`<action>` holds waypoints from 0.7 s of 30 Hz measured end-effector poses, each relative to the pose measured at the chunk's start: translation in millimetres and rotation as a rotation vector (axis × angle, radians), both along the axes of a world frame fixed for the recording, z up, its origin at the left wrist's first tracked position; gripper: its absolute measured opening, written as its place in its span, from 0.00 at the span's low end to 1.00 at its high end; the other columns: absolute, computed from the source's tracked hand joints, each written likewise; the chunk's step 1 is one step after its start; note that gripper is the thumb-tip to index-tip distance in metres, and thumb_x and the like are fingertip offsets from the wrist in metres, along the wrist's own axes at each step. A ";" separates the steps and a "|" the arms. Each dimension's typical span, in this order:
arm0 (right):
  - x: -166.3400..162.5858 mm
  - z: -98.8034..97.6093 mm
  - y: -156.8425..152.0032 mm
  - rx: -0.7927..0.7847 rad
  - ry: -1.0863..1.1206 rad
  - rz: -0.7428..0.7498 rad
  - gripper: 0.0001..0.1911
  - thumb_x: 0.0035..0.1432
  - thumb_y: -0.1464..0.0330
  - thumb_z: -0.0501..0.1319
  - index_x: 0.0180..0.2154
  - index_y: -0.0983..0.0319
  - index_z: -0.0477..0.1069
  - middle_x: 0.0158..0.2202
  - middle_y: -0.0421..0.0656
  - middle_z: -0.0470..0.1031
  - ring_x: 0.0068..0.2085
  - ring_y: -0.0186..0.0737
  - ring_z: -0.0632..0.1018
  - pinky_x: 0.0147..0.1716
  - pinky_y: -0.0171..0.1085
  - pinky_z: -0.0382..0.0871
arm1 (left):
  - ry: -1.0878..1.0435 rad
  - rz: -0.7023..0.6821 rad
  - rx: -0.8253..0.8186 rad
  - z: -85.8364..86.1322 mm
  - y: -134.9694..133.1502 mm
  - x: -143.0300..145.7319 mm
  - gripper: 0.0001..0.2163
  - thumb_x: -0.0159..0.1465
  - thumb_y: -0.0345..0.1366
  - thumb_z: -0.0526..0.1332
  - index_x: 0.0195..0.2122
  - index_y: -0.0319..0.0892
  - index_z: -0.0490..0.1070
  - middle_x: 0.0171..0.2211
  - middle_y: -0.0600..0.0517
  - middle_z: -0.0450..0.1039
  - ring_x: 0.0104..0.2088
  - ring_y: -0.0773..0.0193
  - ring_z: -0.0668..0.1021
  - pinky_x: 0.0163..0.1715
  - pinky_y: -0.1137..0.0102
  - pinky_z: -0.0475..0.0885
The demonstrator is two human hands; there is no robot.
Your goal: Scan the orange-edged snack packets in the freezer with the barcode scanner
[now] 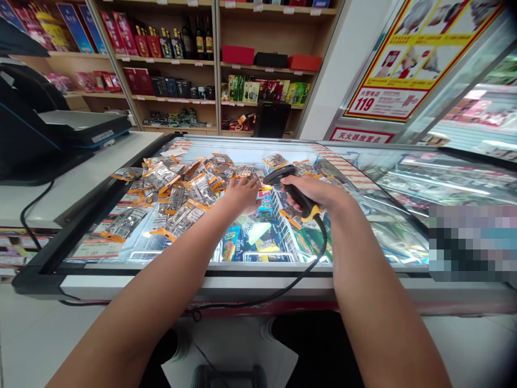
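Note:
My right hand (307,189) is closed round the handle of a black and yellow barcode scanner (297,188). The scanner's head points left, toward my left hand (243,195). That hand lies palm down at the right edge of a heap of small snack packets (202,186), its fingers stretched forward against a packet (243,171). The packets are clear and dark with orange ends, spread over the glass lid of a chest freezer. More packets (293,216) lie beneath and beyond the scanner. Its coiled black cable (323,231) hangs down over the freezer's front edge.
Below the glass sit colourful frozen packs (258,240) in white wire baskets. At the left a counter (24,188) carries a black weighing scale (84,126). Behind the freezer stand shelves (169,62) of bottles and boxes. A stool base (228,374) is near my feet.

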State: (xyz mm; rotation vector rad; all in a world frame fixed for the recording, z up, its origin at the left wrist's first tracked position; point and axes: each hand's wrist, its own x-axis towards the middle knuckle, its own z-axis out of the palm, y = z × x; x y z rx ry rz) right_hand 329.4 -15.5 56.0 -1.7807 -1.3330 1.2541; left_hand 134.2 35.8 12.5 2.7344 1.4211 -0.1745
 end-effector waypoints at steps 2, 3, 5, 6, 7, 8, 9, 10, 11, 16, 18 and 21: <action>0.2 0.0 -0.1 -0.003 0.011 0.008 0.19 0.66 0.53 0.63 0.28 0.57 0.66 0.21 0.47 0.72 0.19 0.39 0.69 0.15 0.38 0.62 | -0.005 0.003 0.002 -0.8 0.6 0.2 0.35 0.76 0.50 0.46 0.81 0.45 0.41 0.81 0.54 0.37 0.79 0.45 0.47 0.76 0.44 0.46; 0.3 0.1 -0.3 -0.005 0.017 0.008 0.19 0.66 0.53 0.63 0.28 0.57 0.65 0.21 0.46 0.72 0.19 0.39 0.69 0.15 0.38 0.62 | -0.007 0.004 0.003 -1.2 0.9 0.3 0.35 0.76 0.50 0.46 0.81 0.46 0.41 0.81 0.54 0.37 0.79 0.45 0.47 0.76 0.44 0.46; 0.5 0.6 -0.7 -0.011 0.023 -0.002 0.19 0.65 0.52 0.64 0.28 0.56 0.66 0.21 0.46 0.72 0.19 0.40 0.69 0.15 0.38 0.62 | -0.007 0.006 0.003 -1.9 1.5 0.5 0.35 0.75 0.50 0.46 0.81 0.45 0.41 0.81 0.53 0.37 0.79 0.45 0.47 0.76 0.43 0.46; 0.6 0.8 -0.9 -0.012 0.026 -0.008 0.19 0.65 0.53 0.64 0.29 0.56 0.66 0.21 0.46 0.72 0.19 0.40 0.70 0.15 0.38 0.62 | -0.008 0.006 0.002 -2.1 1.7 0.5 0.35 0.75 0.50 0.46 0.81 0.45 0.41 0.81 0.53 0.37 0.79 0.45 0.47 0.76 0.43 0.45; 0.8 0.8 -0.9 -0.013 0.031 -0.011 0.18 0.65 0.53 0.64 0.29 0.56 0.66 0.21 0.46 0.72 0.19 0.40 0.70 0.15 0.38 0.62 | -0.008 0.006 0.002 -2.2 1.8 0.4 0.35 0.75 0.50 0.45 0.81 0.45 0.41 0.81 0.53 0.37 0.79 0.45 0.47 0.76 0.43 0.45; 1.0 0.8 -0.8 -0.016 0.037 -0.013 0.18 0.65 0.53 0.65 0.30 0.57 0.67 0.22 0.46 0.72 0.19 0.41 0.70 0.16 0.39 0.63 | -0.008 0.005 0.000 -2.1 1.7 0.4 0.35 0.75 0.50 0.45 0.81 0.45 0.41 0.81 0.53 0.37 0.79 0.45 0.47 0.76 0.43 0.45; 1.3 0.6 -0.6 -0.019 0.044 -0.013 0.17 0.65 0.53 0.65 0.30 0.57 0.67 0.22 0.45 0.72 0.19 0.41 0.70 0.16 0.39 0.63 | -0.007 0.003 -0.001 -1.9 1.6 0.3 0.35 0.76 0.50 0.45 0.81 0.44 0.40 0.81 0.53 0.37 0.79 0.46 0.47 0.76 0.43 0.45; 1.6 0.4 -0.3 -0.019 0.050 -0.012 0.17 0.65 0.53 0.65 0.30 0.57 0.67 0.22 0.45 0.72 0.19 0.41 0.70 0.16 0.39 0.63 | -0.005 0.001 -0.001 -1.6 1.3 0.2 0.36 0.76 0.50 0.45 0.81 0.43 0.40 0.81 0.53 0.36 0.79 0.46 0.46 0.76 0.44 0.45; 1.9 0.3 -0.1 -0.020 0.056 -0.010 0.17 0.65 0.54 0.64 0.30 0.57 0.67 0.21 0.45 0.72 0.19 0.41 0.70 0.16 0.39 0.64 | -0.002 0.001 -0.001 -1.2 1.0 0.2 0.36 0.76 0.50 0.45 0.81 0.42 0.40 0.81 0.53 0.36 0.79 0.47 0.46 0.76 0.44 0.45; 0.7 3.5 -2.0 -0.022 0.040 -0.003 0.16 0.66 0.55 0.62 0.31 0.57 0.66 0.21 0.45 0.72 0.20 0.41 0.70 0.17 0.39 0.63 | 0.005 0.006 -0.004 -0.2 -0.4 0.5 0.35 0.76 0.50 0.45 0.81 0.44 0.41 0.81 0.52 0.36 0.79 0.47 0.47 0.76 0.44 0.46; -1.0 5.5 -3.2 0.002 0.040 -0.023 0.16 0.65 0.54 0.64 0.32 0.56 0.67 0.22 0.45 0.73 0.21 0.42 0.71 0.18 0.39 0.63 | 0.000 -0.005 0.006 -1.1 -0.1 0.4 0.35 0.76 0.49 0.45 0.81 0.44 0.41 0.81 0.50 0.37 0.79 0.46 0.47 0.75 0.44 0.47; -0.6 4.7 0.7 0.117 0.061 -0.114 0.15 0.65 0.53 0.64 0.34 0.55 0.68 0.26 0.46 0.75 0.24 0.43 0.72 0.23 0.40 0.66 | -0.033 -0.064 0.090 -2.5 1.0 -0.1 0.34 0.76 0.47 0.47 0.81 0.46 0.41 0.80 0.46 0.47 0.77 0.45 0.54 0.74 0.44 0.50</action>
